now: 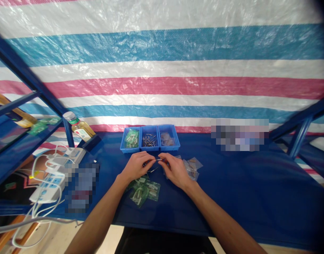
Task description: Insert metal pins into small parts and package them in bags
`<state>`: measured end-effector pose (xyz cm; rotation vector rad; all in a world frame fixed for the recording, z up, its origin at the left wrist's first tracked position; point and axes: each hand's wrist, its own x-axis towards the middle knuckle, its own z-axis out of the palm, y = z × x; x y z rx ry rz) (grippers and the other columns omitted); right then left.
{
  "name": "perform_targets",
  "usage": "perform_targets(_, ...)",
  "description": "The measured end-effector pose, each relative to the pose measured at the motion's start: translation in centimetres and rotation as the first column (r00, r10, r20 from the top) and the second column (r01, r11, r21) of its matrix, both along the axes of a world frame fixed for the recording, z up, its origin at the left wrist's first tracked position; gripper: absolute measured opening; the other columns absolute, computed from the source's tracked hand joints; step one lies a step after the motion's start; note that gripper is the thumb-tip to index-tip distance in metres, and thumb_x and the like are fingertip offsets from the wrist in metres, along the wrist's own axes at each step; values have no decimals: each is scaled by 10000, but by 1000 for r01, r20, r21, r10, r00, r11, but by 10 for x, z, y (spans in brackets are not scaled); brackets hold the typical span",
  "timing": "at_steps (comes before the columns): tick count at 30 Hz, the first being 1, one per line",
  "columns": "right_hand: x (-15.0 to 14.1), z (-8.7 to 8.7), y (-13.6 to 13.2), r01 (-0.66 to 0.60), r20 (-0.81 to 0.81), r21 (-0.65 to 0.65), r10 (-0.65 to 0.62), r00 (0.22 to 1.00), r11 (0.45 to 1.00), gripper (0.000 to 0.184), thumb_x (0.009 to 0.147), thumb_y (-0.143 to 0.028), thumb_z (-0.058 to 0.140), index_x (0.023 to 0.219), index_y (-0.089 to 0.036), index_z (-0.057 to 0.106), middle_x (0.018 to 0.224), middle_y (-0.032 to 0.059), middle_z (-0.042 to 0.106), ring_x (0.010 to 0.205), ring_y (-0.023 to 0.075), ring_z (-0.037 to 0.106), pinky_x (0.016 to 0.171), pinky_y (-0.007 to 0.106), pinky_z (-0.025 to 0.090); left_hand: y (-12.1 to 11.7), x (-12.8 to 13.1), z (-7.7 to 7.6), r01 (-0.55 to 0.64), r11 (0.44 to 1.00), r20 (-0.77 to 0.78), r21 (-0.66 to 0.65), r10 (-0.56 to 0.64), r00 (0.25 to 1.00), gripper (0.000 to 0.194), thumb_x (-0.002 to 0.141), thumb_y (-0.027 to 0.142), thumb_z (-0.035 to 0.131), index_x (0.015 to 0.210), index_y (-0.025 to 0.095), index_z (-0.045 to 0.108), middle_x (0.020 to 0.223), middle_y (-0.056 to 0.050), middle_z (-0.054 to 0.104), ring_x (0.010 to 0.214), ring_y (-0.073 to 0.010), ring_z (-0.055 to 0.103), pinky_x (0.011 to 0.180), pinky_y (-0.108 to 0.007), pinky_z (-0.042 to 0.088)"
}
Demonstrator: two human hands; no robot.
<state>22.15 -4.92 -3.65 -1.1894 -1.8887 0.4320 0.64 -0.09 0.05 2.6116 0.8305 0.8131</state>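
White power strips [47,188] with looped cables lie at the left edge of the blue table [230,197], beside a pixelated item; a capped bottle [84,132] of yellow liquid leans behind them. Next rightward, a blue left bin [130,150] holds green packets, and more green packets [152,190] lie on the table in front of it, near the left wrist. The left hand [137,165] is closed in a pinch on one end of a slim metal piece [158,159], located between the two hands in front of the bins. Loose metal pins [152,170] lie just below the left fingertips; similar pins fill the middle bin [150,148]. The right hand [175,170] is closed at the other end of the piece, thumb and index finger together; whether the piece is one part or two joined cannot be told. Handling, as judged: very light, stiff, smooth enough to roll or slip under finger pressure, not fragile. Grip by the ends with thumb and index pads, keeping the axis level. The right bin [170,148] holds small clear bags; further clear bags [193,165] lie beside the right hand, thin, soft and likely slippery. Another pixelated item stands toward the far right.
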Motion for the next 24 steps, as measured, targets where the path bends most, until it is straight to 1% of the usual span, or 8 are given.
perform_targets(4, 0, 0, 0, -21, 10, 2, 21, 1000, 1000, 179, 1056, -262, 468, 1061, -256, 647, 969, 45, 719, 858, 210, 692, 806, 315, 520, 0, 0, 0, 2, 1000, 3, -3, -2, 1000, 176, 1019, 270, 570, 988, 165, 709, 879, -63, 725, 796, -167, 649, 726, -289, 503)
perform_targets(9, 0, 2, 0, 46, 25, 1, -46, 999, 999, 179, 1060, -281, 485, 1003, -253, 652, 930, 36, 715, 810, 201, 686, 772, 301, 501, 0, 1, 0, 0, 1000, 4, -4, 0, 1000, 169, 1016, 269, 578, 991, 166, 710, 887, -61, 726, 802, -167, 645, 729, -288, 495)
perform_targets(12, 0, 3, 0, 75, 39, -8, -74, 996, 997, 216, 1066, -297, 476, 955, -249, 654, 892, 33, 707, 777, 197, 677, 741, 294, 489, 0, 0, 0, -12, 1000, 1, -7, 12, 1000, 166, 1014, 271, 583, 993, 167, 711, 874, -56, 719, 798, -163, 637, 726, -283, 486)
perform_targets(13, 0, 2, 0, 68, 36, -11, -68, 997, 998, 215, 1066, -296, 473, 962, -247, 655, 900, 33, 709, 785, 196, 678, 744, 292, 488, 0, -1, 0, -13, 1000, 0, -7, 13, 1000, 167, 1015, 272, 583, 991, 166, 710, 869, -55, 717, 795, -162, 635, 725, -282, 484)
perform_targets(17, 1, 0, 0, 20, 19, -8, -20, 1000, 1000, 141, 1045, -281, 511, 1098, -243, 636, 983, 37, 721, 842, 201, 685, 761, 290, 489, 0, -1, 1, -12, 1000, 3, -9, 12, 1000, 179, 1019, 271, 573, 981, 159, 707, 859, -56, 716, 779, -159, 629, 710, -275, 479)
perform_targets(20, 1, -1, 1, 20, 29, -7, -20, 999, 1000, 145, 1049, -273, 490, 1053, -247, 632, 954, 31, 714, 825, 201, 680, 764, 295, 485, 0, 0, 1, -11, 1000, 7, -10, 11, 1000, 185, 1020, 274, 570, 982, 159, 710, 856, -59, 716, 777, -160, 634, 703, -272, 482)
perform_targets(24, 2, 0, 1, 67, 45, -23, -66, 997, 997, 185, 1067, -305, 465, 1006, -249, 631, 931, 30, 710, 805, 204, 676, 749, 303, 477, 0, 0, 1, -13, 1000, 3, -17, 13, 1000, 189, 1020, 282, 573, 985, 160, 713, 858, -58, 715, 787, -161, 635, 710, -273, 483)
